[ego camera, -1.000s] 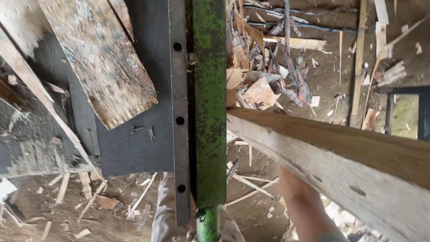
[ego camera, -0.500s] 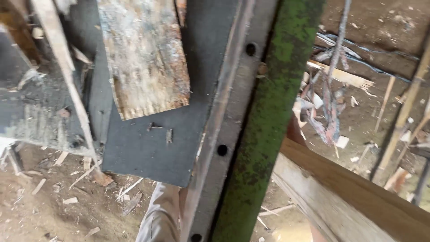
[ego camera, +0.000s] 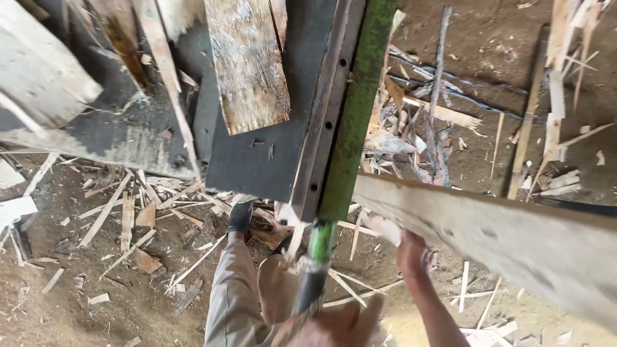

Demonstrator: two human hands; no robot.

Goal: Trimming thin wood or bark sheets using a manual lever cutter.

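Head view: one green pole (ego camera: 355, 122), one long plank (ego camera: 508, 238), two hands.
Left hand (ego camera: 340, 324) wraps the pole's handle; right hand (ego camera: 412, 254) grips the plank's end, fingers hidden behind it.

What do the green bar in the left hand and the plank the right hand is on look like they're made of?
Green bar: probably metal, with worn, patchy green paint and a dark wrapped grip where the left hand holds it. Plank: rough-sawn, unfinished pale wood with visible grain and knots; the right hand is at its end.
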